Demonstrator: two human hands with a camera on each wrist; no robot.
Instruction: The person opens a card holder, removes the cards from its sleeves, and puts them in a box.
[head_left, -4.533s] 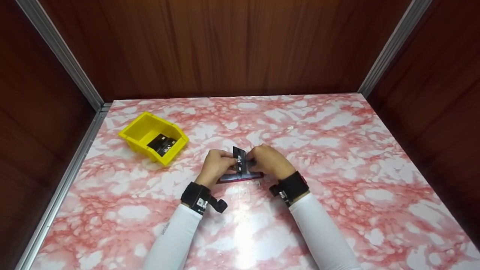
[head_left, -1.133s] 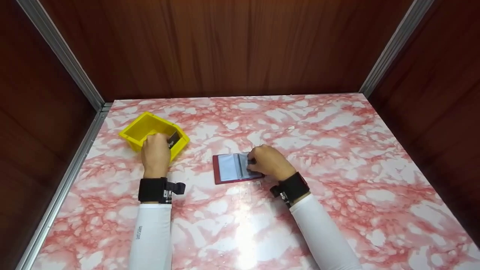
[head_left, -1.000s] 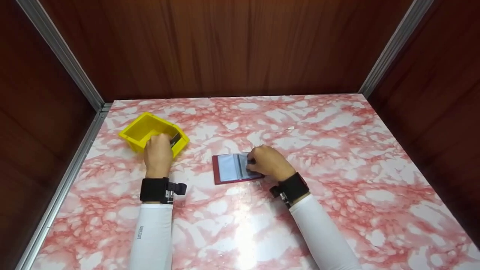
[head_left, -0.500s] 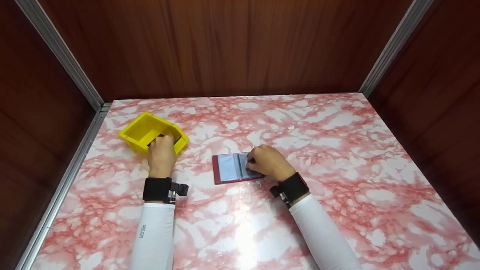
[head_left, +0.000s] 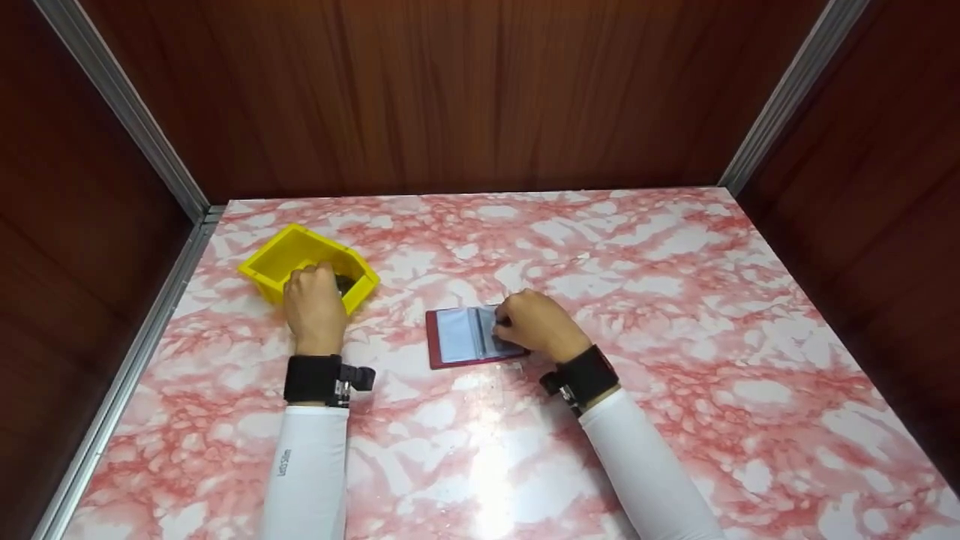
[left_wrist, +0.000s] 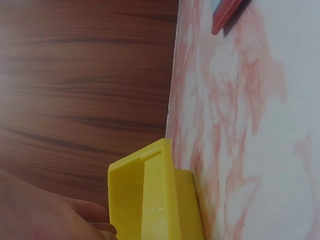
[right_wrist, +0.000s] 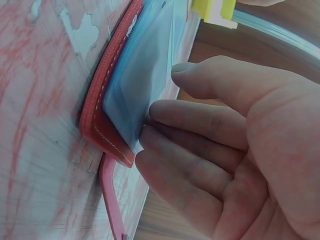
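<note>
A red card holder lies spread on the table, its clear plastic sleeves showing. My right hand rests on its right side; in the right wrist view the fingertips touch the sleeves, loosely bent, with the thumb apart. My left hand reaches over the near wall into the yellow bin, fingers bent down. Dark cards show beside it inside the bin. The left fingertips are hidden in the head view, and I cannot tell whether they pinch a card.
The table has a red-and-white marbled top. Dark wood-grain panels enclose the back and both sides, with metal profiles at the corners. A red strap hangs from the card holder in the right wrist view.
Earlier both hands held a black card over the card holder. Since then the left hand has moved left into the bin and shifted about there among the cards. The right hand stays on the holder.
</note>
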